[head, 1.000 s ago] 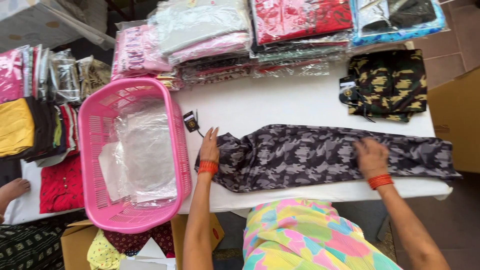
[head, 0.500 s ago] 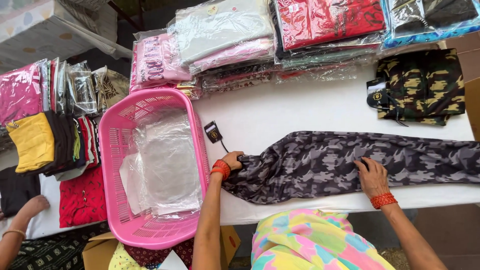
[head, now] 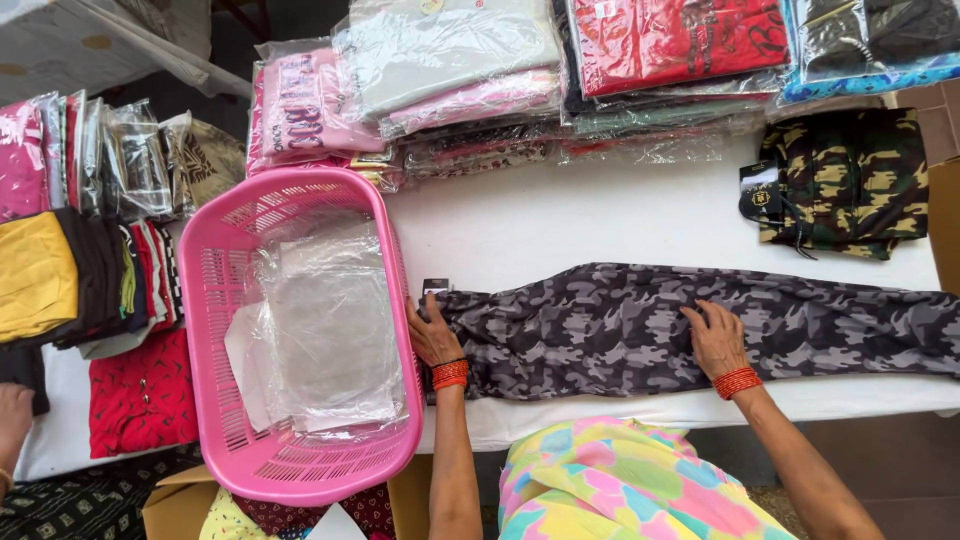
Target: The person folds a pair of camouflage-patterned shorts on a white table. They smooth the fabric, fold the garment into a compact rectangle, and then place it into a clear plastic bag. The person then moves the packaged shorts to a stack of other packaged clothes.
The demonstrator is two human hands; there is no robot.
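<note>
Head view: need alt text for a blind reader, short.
Seen from above, a person's left hand and right hand press flat on a grey camouflage garment laid lengthwise along a white table. A pink plastic basket holding clear plastic bags sits to the left, with stacks of bagged clothes along the far edge.

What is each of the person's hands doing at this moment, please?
Left hand: open, fingers resting on the end of the grey camouflage garment.
Right hand: open, palm pressed flat on the garment's middle, gripping nothing.
</note>
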